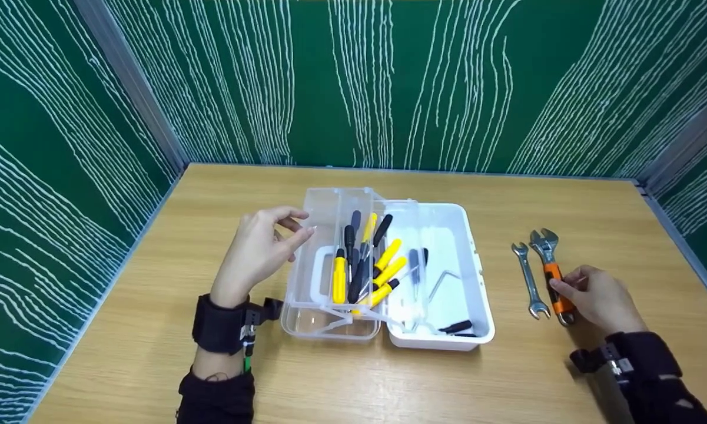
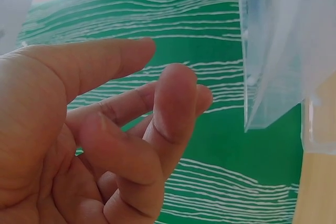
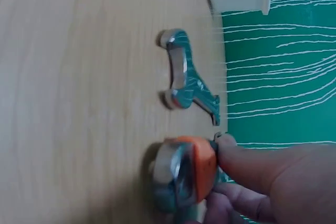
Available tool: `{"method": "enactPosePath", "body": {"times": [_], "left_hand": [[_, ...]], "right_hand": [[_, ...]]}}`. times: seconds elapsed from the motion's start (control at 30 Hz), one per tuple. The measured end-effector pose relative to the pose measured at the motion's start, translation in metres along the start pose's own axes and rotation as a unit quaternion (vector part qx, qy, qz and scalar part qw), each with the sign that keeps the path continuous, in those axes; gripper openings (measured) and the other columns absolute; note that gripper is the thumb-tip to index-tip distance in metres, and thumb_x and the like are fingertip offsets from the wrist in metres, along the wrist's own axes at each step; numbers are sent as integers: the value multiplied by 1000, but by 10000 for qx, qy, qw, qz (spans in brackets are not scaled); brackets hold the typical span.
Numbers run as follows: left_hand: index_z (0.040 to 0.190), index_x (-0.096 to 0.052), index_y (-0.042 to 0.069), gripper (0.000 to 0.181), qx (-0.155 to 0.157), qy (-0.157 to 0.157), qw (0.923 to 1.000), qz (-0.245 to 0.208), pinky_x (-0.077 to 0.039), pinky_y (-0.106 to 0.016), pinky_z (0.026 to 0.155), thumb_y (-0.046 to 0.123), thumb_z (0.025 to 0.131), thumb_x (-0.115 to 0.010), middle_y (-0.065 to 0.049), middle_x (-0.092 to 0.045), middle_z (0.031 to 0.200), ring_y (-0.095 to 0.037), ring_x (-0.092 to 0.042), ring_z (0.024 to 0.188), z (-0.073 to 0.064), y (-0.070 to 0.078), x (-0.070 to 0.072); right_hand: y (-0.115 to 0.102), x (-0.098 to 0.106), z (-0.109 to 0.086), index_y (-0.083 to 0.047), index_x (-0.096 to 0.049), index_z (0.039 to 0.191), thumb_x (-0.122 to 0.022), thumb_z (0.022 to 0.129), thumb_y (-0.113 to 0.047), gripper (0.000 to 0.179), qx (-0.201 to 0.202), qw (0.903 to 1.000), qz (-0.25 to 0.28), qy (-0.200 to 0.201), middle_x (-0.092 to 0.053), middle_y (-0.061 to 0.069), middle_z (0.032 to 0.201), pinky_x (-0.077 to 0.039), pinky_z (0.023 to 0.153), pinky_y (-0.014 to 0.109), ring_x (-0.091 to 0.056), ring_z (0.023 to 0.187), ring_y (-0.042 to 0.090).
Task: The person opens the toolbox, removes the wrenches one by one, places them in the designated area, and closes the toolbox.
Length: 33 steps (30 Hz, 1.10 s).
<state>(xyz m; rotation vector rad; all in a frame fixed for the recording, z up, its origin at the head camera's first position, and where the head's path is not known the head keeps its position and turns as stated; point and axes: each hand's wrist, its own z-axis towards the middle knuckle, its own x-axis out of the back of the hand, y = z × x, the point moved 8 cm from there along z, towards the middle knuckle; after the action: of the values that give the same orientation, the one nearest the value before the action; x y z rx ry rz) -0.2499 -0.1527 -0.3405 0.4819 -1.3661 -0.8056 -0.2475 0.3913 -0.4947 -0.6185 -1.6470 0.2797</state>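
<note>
My right hand (image 1: 603, 299) pinches the orange-and-black handle of an adjustable wrench (image 1: 550, 265) between thumb and fingers. In the right wrist view the handle's end (image 3: 181, 174) sits close over the tabletop. An open-end wrench (image 1: 530, 280) lies just left of it. My left hand (image 1: 259, 250) hovers beside the clear lid (image 1: 321, 206) of a toolbox, its fingers loosely bent and holding nothing. The left wrist view shows these fingers (image 2: 176, 98) apart from the clear plastic. The toolbox's white base (image 1: 462, 235) stands open, with its clear lid and tray folded to the left.
Several yellow and black screwdrivers (image 1: 339, 282) lie in the clear tray section. Inside the white base are a hex key (image 1: 441, 282) and a black-handled tool (image 1: 456, 327). Green panels with white lines (image 1: 359, 88) enclose the wooden table (image 1: 241, 182) at the back and sides.
</note>
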Motion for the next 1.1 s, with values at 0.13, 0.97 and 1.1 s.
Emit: {"method": "enactPosePath", "body": {"times": [0.13, 0.97, 1.1], "left_hand": [[131, -75, 6, 35, 6, -45, 10000, 3, -59, -33, 57, 25, 101, -77, -12, -80, 106, -15, -67, 55, 0, -3, -1], [131, -74, 6, 33, 529, -179, 9976, 418, -58, -32, 61, 21, 102, -74, -16, -78, 109, -16, -71, 64, -11, -58, 6], [134, -71, 4, 37, 659, -339, 9963, 432, -58, -31, 61, 23, 103, -74, -17, -78, 110, -24, -75, 69, -14, -73, -2]], "right_hand": [[-17, 0, -5, 5, -60, 125, -68, 107, -25, 36, 93, 9993, 190, 320, -69, 26, 99, -48, 55, 29, -60, 77, 27], [-133, -33, -37, -4, -65, 144, -62, 109, -44, 53, 1728, 9809, 868, -196, -74, 19, 127, -54, 86, 17, -71, 114, 33], [-133, -37, -36, -3, -64, 145, -64, 108, -43, 54, 1666, 9816, 905, -234, -74, 19, 126, -51, 83, 13, -70, 113, 33]]}}
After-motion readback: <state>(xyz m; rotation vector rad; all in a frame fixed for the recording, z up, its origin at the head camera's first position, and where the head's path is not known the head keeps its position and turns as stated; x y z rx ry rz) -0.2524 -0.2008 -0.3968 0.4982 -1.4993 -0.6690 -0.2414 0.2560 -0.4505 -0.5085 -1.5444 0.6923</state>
